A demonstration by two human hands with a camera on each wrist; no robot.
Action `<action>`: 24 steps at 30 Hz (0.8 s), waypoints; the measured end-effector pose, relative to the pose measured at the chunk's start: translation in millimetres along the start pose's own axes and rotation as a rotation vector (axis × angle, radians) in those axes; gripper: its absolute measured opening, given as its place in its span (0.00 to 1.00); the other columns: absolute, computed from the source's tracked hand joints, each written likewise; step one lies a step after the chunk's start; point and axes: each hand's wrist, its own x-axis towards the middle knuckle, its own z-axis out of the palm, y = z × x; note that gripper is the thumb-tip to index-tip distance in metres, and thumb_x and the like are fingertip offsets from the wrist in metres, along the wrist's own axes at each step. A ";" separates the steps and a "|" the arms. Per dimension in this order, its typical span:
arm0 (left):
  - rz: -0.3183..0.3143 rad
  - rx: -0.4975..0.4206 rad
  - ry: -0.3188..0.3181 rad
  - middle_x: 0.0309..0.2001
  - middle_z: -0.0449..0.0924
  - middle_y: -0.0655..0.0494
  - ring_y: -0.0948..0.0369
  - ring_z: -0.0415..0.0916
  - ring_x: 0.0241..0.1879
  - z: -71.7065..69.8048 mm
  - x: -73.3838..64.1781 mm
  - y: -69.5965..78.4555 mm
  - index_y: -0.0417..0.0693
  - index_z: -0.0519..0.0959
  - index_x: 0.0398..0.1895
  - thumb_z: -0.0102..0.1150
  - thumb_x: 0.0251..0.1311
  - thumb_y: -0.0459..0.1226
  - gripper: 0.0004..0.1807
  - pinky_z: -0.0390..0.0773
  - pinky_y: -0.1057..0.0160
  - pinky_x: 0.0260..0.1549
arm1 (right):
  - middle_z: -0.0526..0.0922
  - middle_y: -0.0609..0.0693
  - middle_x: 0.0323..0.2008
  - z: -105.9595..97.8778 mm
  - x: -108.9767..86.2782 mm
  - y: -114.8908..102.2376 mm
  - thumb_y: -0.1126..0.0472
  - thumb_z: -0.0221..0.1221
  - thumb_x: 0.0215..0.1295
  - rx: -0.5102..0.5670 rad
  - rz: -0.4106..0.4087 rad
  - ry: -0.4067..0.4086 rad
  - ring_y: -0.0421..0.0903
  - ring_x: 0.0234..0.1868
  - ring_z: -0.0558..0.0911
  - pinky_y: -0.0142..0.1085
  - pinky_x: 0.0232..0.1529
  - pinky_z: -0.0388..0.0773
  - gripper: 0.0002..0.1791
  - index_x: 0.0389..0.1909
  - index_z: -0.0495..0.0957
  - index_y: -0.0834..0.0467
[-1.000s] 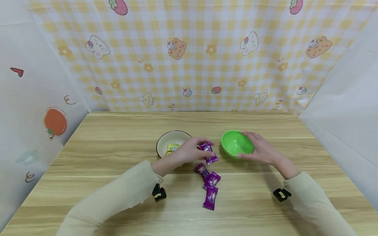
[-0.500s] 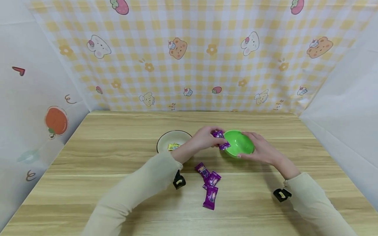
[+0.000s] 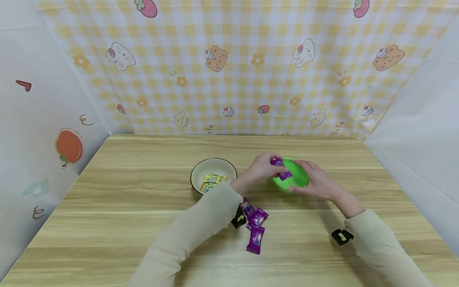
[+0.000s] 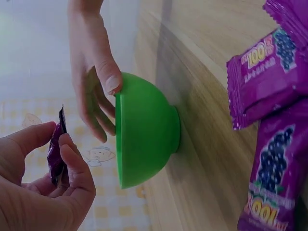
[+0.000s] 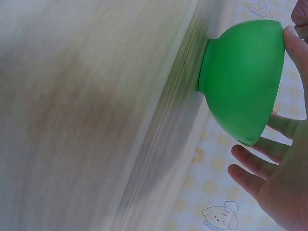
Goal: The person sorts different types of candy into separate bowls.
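Note:
My left hand (image 3: 263, 165) pinches a purple grape candy packet (image 3: 281, 169) between thumb and fingers. It holds the packet over the left side of a green bowl (image 3: 299, 177); in the left wrist view the packet (image 4: 57, 159) is tilted on edge, apart from the bowl's rim. My right hand (image 3: 317, 181) steadies the bowl from the right, thumb on the near rim and fingers at the far rim. The right wrist view shows the bowl (image 5: 243, 79) upright on its foot, with the fingers (image 5: 252, 161) spread along its side.
Three more purple candy packets (image 3: 255, 241) lie on the wooden table (image 3: 143, 199) in front of the bowls, partly overlapping. Left of my left wrist stands a cream bowl (image 3: 201, 169) with a dark rim, holding several yellow candy packets (image 3: 211, 179). A checked cloth (image 3: 233, 87) hangs behind.
My left hand has carried the purple candy packet rightward, from beside the cream bowl to over the green bowl. The right hand keeps its place at the green bowl.

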 end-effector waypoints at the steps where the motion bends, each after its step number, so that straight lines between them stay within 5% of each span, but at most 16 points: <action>1: 0.000 0.004 0.007 0.28 0.74 0.55 0.64 0.72 0.22 2.1 0.6 0.2 0.43 0.74 0.48 0.64 0.48 0.36 0.21 0.75 0.68 0.24 | 0.63 0.65 0.56 -0.1 0.0 -0.1 0.40 0.64 0.43 0.001 0.002 -0.002 0.61 0.53 0.65 0.54 0.45 0.66 0.49 0.61 0.58 0.63; 12: -0.024 -0.194 0.006 0.28 0.73 0.53 0.50 0.77 0.30 14.3 -1.9 5.2 0.40 0.70 0.51 0.63 0.48 0.31 0.24 0.77 0.61 0.29 | 0.64 0.64 0.54 0.4 0.4 -0.3 0.41 0.64 0.43 0.008 -0.015 0.008 0.59 0.50 0.67 0.51 0.41 0.69 0.47 0.60 0.59 0.63; 24: 0.001 -0.122 -0.128 0.32 0.74 0.53 0.51 0.76 0.35 -11.9 -31.9 2.9 0.46 0.75 0.45 0.63 0.49 0.36 0.18 0.77 0.61 0.29 | 0.64 0.66 0.54 0.5 0.6 0.6 0.41 0.65 0.43 -0.003 -0.012 0.003 0.61 0.50 0.67 0.53 0.42 0.68 0.49 0.61 0.58 0.64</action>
